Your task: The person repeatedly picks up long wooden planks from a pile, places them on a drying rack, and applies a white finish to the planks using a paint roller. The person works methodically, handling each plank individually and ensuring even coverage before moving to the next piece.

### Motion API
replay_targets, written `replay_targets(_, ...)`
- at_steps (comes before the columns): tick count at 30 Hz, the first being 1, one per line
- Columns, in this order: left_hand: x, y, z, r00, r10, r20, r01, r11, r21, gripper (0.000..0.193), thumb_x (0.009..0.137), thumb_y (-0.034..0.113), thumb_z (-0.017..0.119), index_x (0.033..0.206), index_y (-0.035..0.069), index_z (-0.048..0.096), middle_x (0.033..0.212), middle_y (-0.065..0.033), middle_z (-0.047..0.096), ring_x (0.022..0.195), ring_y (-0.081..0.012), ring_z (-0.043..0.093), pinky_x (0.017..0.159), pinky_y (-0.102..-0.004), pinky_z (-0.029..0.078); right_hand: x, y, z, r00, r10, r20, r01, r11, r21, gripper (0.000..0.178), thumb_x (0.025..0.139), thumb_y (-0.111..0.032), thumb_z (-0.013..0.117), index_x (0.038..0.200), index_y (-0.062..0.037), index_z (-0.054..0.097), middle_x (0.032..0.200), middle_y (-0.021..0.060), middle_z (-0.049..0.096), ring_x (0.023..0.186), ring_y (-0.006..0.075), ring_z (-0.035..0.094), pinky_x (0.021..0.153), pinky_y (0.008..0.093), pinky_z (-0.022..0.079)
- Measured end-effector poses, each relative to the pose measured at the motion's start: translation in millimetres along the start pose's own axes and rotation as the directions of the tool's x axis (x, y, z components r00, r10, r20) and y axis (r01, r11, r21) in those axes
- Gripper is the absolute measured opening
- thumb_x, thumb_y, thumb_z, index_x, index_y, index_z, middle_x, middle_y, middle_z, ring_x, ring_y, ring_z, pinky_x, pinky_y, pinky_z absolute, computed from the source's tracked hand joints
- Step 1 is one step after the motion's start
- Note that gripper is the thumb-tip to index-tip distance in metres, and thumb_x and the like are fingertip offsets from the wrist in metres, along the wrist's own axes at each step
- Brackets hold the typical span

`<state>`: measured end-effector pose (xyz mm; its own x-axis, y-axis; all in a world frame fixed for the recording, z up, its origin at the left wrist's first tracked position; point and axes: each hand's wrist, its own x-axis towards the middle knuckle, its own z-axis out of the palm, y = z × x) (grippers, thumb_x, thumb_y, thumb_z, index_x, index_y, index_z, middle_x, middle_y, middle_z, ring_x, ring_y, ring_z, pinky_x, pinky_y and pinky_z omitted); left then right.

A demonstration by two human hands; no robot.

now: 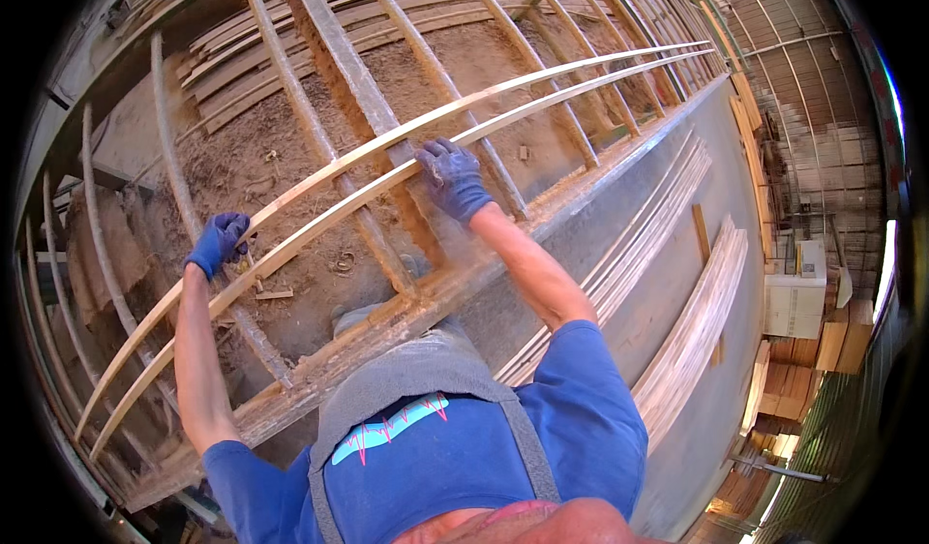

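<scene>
Two long, pale wooden strips lie side by side across the bars of a rack, the far strip (387,139) and the near strip (334,207). Both appear bowed in the fisheye view. In a blue work glove, my left hand (218,244) has its fingers curled at the far strip's edge. My right hand (453,178), gloved alike, grips the near strip further to the right. Its thumb side and fingers lie over the wood; the fingertips are partly hidden.
Dusty rack bars (518,41) run away from me over a floor scattered with sawdust and offcuts. Along the near side runs a wooden beam (435,297). To my right are bundled thin strips (697,336) on a grey surface (619,225); further off stands a white box (795,302) beside stacked timber.
</scene>
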<state>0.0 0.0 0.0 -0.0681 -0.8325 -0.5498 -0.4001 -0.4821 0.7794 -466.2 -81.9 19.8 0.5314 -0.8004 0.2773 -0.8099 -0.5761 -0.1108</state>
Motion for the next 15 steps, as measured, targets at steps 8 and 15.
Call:
replay_targets(8, 10.6, 26.4, -14.4, 0.959, -0.153, 0.240, 0.169, 0.984, -0.049, 0.040, 0.098, 0.038, 0.051, 0.088, 0.003, 0.068, 0.064, -0.0048, 0.062, 0.050, -0.0124, 0.056, 0.048, -0.0278, 0.045, 22.2, 15.0, -1.2, 0.997, -0.038, 0.069, 0.035, 0.998, 0.057, 0.029, 0.068, -0.020, 0.073, 0.096, -0.0129, 0.067, 0.098, 0.0095, 0.066, 0.096, 0.0310, 0.062, 0.078, 0.0436, 0.052)
replay_targets(15, 12.1, 30.0, -16.4, 0.950, -0.149, 0.275, 0.163, 0.986, -0.028, 0.037, 0.097, 0.034, 0.051, 0.089, 0.003, 0.070, 0.069, -0.0054, 0.066, 0.052, -0.0131, 0.058, 0.045, -0.0277, 0.045, 44.0, 28.6, 3.5, 0.979, -0.075, 0.190, 0.075, 0.997, 0.008, 0.016, 0.072, -0.026, 0.069, 0.087, -0.0197, 0.071, 0.082, 0.0078, 0.067, 0.079, 0.0314, 0.066, 0.066, 0.0441, 0.052)
